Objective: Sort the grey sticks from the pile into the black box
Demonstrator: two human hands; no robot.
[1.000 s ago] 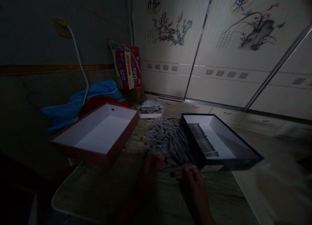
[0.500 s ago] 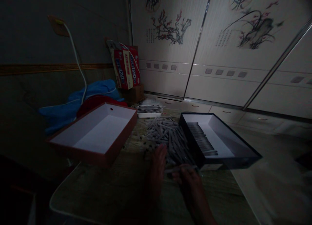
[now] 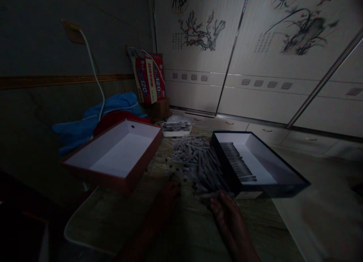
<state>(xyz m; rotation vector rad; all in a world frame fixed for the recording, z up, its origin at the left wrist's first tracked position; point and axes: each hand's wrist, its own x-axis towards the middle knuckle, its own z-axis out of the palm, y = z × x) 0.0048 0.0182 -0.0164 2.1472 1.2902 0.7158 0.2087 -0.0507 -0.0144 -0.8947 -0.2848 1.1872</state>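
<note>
My right hand (image 3: 231, 216) has its thumb and fingers closed on a slim, translucent pen-like tube (image 3: 210, 195), held sideways just in front of the pile. My left hand (image 3: 167, 196) is low over the table, left of the tube. Its fingers look curled together by several small black pieces (image 3: 171, 175); it is too dark to make out what they hold. A heap of similar loose tubes (image 3: 198, 156) lies beyond both hands. Right of it, a dark-rimmed box (image 3: 272, 190) holds a neat row of tubes (image 3: 238, 162) along its left wall.
A reddish-brown box (image 3: 113, 180) with a bare white inside stands on the left of the table (image 3: 119, 220). Behind the heap is a white tray (image 3: 176, 133) of more tubes. A blue cloth (image 3: 113, 103), a red carton (image 3: 150, 78) and sliding cabinet doors (image 3: 195, 95) stand beyond.
My left hand has drawn back from the heap, toward me and to the left, and its fingers have curled. My right hand still holds the tube in nearly the same place.
</note>
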